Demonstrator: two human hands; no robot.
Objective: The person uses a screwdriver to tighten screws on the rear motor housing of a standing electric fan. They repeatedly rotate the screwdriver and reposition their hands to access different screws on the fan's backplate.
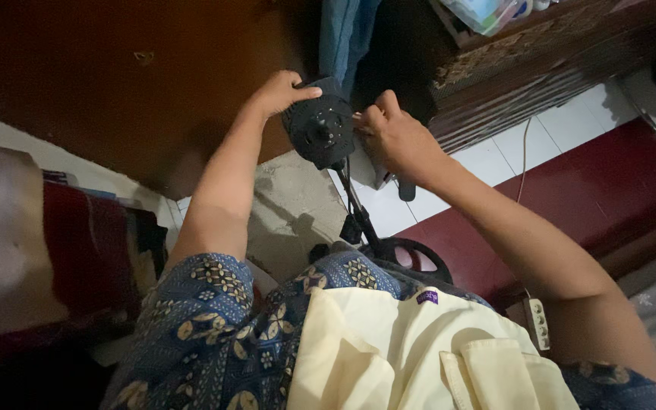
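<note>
Black round fan motor head (320,129) on a thin black pole (357,209), face up toward the camera, standing upright on a round black base (419,254) on the floor

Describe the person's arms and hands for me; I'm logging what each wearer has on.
Both forearms are bare, and no ring, watch or glove shows on the left hand or right hand. Short sleeves of blue fabric with a cream floral pattern start at the upper arms. A pale yellow apron covers the front.
</note>
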